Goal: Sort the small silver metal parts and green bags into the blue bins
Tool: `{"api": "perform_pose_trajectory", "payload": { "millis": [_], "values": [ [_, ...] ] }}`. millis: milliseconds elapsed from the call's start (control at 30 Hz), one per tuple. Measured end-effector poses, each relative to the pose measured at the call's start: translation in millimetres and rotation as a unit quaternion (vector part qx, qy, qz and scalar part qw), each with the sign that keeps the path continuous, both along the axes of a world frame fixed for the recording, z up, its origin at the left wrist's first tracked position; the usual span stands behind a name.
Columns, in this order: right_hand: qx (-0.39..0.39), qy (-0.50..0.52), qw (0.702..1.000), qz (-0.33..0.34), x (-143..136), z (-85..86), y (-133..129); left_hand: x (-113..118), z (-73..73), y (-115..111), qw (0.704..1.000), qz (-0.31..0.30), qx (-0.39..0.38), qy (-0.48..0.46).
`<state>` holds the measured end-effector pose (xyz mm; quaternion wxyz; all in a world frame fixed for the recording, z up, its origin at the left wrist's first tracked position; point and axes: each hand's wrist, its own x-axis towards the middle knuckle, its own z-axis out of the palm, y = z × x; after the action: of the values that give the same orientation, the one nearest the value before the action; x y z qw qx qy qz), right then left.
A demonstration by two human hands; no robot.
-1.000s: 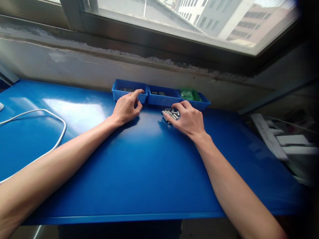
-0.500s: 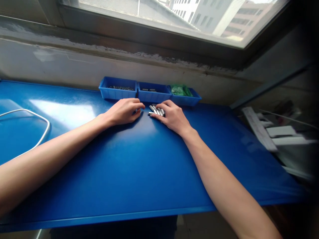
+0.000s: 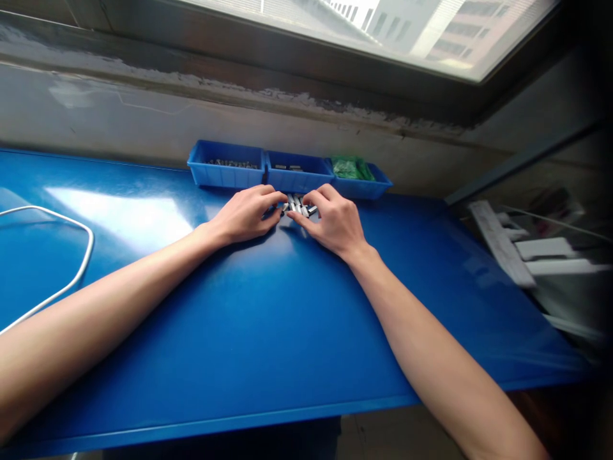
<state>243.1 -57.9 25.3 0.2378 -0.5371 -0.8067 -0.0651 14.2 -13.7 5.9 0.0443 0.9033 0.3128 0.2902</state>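
A small cluster of silvery, rectangular metal pieces with dark edges (image 3: pixel 297 205) lies on the blue table between my two hands. My left hand (image 3: pixel 249 212) is curled at the cluster's left side, its thumb and fingertips closing around a small piece at the edge. From the right, my right hand (image 3: pixel 338 220) bends over the cluster, with thumb in front and fingers behind, gripping several of the pieces. The exact kind of piece is too small to make out, and the curled fingers partly hide the contact.
Behind the hands stand three joined blue bins: the left bin (image 3: pixel 225 176) holds many small metal parts, the middle bin (image 3: pixel 299 180) a few pieces, the right bin (image 3: pixel 361 186) green plastic packaging (image 3: pixel 352 168). A white cable (image 3: pixel 89 246) curves across the left of the blue table (image 3: pixel 268 332).
My left hand has moved right, up to the metal pieces, and its fingertips have come to their edge. My right hand stays around them. The view has shifted slightly.
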Motion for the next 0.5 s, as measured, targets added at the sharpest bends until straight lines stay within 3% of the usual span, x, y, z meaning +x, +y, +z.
{"api": "perform_pose_trajectory", "payload": {
  "millis": [67, 200, 400, 500],
  "values": [
    [-0.045, -0.022, 0.999, -0.002, 4, 8.6, -4, 0, 0.3, 0, 1.000, 0.006, -0.006, 0.001],
    [-0.124, 0.017, 0.988, 0.086, 16, 14.1, -5, 1, 1.8, -1, 1.000, 0.011, -0.012, 0.001],
    [-0.110, 0.071, 0.987, 0.097, 18, 7.3, 0, 1, 3.0, -1, 1.000, 0.011, -0.013, 0.007],
    [-0.109, 0.188, 0.973, 0.083, 12, 4.3, 1, 1, 2.6, 0, 1.000, 0.012, -0.010, 0.012]
  ]
}}
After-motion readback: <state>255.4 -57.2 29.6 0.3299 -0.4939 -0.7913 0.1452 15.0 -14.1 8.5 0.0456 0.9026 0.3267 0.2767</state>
